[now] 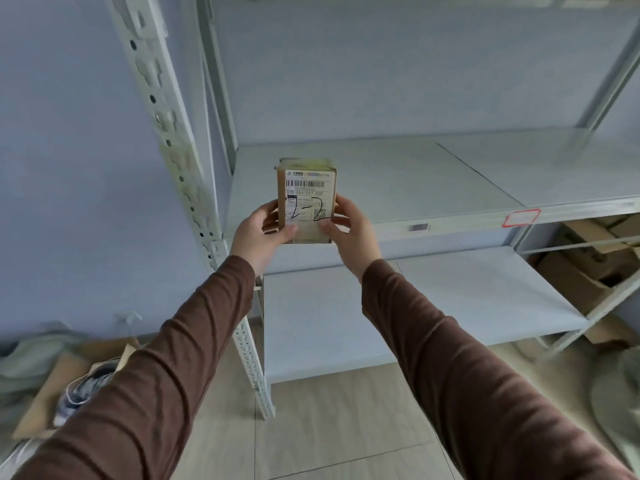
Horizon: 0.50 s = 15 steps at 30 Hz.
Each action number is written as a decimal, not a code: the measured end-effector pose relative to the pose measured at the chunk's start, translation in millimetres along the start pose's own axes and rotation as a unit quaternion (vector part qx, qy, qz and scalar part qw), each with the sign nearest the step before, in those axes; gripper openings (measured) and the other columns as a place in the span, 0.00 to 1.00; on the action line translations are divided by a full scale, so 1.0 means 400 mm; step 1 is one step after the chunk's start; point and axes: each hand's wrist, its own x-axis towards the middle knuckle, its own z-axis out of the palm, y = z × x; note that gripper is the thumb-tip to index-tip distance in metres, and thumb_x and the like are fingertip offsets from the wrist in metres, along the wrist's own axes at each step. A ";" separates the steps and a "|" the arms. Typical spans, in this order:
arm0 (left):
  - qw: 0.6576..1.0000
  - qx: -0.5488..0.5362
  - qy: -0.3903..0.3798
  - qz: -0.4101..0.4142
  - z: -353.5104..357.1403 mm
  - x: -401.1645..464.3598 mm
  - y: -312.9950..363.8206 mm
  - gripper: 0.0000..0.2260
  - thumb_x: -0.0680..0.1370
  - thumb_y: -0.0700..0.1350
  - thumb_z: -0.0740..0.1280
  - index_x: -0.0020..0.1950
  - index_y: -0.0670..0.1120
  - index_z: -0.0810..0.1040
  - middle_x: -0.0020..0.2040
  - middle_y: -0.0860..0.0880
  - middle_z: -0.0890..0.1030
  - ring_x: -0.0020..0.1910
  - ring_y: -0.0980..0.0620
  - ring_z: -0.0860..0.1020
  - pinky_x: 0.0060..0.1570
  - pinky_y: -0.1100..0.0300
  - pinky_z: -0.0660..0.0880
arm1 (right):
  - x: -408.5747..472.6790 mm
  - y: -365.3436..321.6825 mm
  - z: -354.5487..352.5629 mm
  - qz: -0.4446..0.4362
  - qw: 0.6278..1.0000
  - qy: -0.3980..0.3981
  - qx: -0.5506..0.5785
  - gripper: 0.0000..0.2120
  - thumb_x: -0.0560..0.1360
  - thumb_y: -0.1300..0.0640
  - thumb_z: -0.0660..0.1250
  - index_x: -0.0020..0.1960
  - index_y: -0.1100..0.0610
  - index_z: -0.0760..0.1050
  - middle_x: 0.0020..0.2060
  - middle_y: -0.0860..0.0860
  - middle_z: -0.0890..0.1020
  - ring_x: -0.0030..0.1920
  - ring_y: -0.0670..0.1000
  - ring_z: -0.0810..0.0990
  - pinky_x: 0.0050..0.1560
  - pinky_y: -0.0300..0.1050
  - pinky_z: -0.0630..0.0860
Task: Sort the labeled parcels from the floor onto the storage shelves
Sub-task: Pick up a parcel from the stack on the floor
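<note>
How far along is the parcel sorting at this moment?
Nothing looks shelved yet: the two shelf boards in view, upper shelf and lower shelf, hold no parcels. In hand: a small parcel marked 2-2, held upright by the left hand and right hand before the upper shelf. Placing it remains.
</note>
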 end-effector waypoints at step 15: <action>0.999 0.040 0.008 -0.019 -0.039 0.200 -0.149 0.25 0.73 0.41 0.78 0.68 0.47 0.76 0.59 0.54 0.83 0.55 0.63 0.82 0.60 0.63 0.78 | 0.189 0.088 0.086 0.006 0.996 -0.051 -0.067 0.24 0.78 0.64 0.71 0.72 0.56 0.70 0.66 0.52 0.80 0.63 0.52 0.81 0.63 0.47 0.80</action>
